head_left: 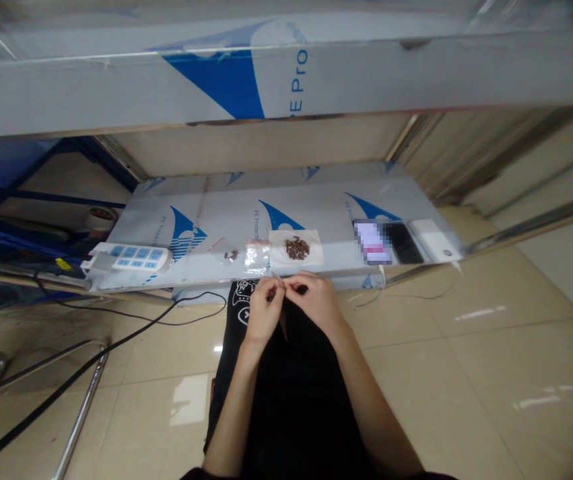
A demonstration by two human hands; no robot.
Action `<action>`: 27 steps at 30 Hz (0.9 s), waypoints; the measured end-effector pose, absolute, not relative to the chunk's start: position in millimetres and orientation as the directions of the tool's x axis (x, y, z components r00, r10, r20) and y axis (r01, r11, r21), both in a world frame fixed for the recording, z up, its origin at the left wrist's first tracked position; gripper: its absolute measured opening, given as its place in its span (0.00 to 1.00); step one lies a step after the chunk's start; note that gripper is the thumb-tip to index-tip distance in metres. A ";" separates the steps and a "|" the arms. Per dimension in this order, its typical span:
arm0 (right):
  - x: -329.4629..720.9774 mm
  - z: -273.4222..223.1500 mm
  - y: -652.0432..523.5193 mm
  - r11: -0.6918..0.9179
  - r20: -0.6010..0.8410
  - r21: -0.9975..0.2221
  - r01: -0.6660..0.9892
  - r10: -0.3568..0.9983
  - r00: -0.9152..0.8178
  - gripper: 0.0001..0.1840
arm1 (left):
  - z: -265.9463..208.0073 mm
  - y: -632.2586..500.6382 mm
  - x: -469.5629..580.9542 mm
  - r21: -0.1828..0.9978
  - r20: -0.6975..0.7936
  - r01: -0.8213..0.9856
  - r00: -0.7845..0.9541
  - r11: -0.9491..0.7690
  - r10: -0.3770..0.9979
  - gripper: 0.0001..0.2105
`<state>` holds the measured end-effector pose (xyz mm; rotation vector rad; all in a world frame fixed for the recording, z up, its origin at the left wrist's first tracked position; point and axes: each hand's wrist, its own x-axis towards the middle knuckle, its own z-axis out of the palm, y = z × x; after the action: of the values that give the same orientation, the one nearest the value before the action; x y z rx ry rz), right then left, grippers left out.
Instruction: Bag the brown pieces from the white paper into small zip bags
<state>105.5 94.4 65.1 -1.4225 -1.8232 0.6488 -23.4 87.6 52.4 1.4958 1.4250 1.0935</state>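
Note:
My left hand (pixel 267 303) and my right hand (pixel 315 297) meet at the front edge of the shelf, fingertips pinched together and almost touching. Both are closed; whatever is between the fingertips is too small to make out. Just beyond them, a pile of small brown pieces (pixel 297 248) lies on a white sheet (pixel 276 253). Left of the sheet are small clear zip bags (pixel 257 257) with a red strip along the top. Further left, a few brown pieces (pixel 231 255) lie on or in what looks like another clear bag.
At the shelf's left end sits a white power strip (pixel 133 257). A lit phone (pixel 373 241), a black phone (pixel 405 243) and a white device (pixel 435 240) lie on the right, with white cables hanging down. An upper shelf (pixel 366 80) overhangs; a black cable (pixel 116 347) crosses lower left.

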 end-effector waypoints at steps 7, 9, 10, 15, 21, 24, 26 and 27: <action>103.8 69.7 92.4 0.237 0.232 -0.746 0.623 0.968 -0.091 0.07 | 53.7 88.9 -15.9 0.944 0.151 0.299 -0.020 -0.138 0.988 0.11; 101.5 70.2 92.0 0.229 0.230 -0.757 0.612 0.970 -0.079 0.07 | 54.2 88.8 -15.5 0.940 0.160 0.311 -0.034 -0.142 0.987 0.11; 100.6 70.0 92.2 0.226 0.229 -0.763 0.606 0.971 -0.074 0.07 | 54.2 88.5 -15.8 0.938 0.165 0.315 -0.042 -0.144 0.985 0.10; 104.8 67.3 96.4 0.165 0.249 -0.802 0.574 0.966 0.070 0.07 | 53.3 86.1 -19.7 0.926 0.174 0.359 -0.117 -0.122 0.978 0.09; 114.0 67.2 98.7 0.122 0.206 -0.853 0.508 0.972 0.112 0.06 | 55.8 85.0 -18.7 0.921 0.163 0.368 -0.059 -0.130 0.985 0.10; 114.2 68.5 97.4 0.112 0.159 -0.877 0.467 0.985 0.063 0.07 | 56.0 85.9 -19.2 0.921 0.163 0.370 -0.077 -0.123 0.984 0.09; 114.6 70.3 96.5 0.121 0.147 -0.865 0.488 0.989 0.015 0.06 | 55.4 86.5 -21.3 0.914 0.167 0.389 -0.114 -0.111 0.979 0.09; 114.9 71.2 96.0 0.135 0.148 -0.848 0.513 0.989 -0.016 0.07 | 55.1 86.7 -22.7 0.908 0.175 0.405 -0.130 -0.109 0.976 0.09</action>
<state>114.9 96.0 71.2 -1.4810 -1.6370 0.7744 -22.7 86.7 55.1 1.5419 1.5656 1.2243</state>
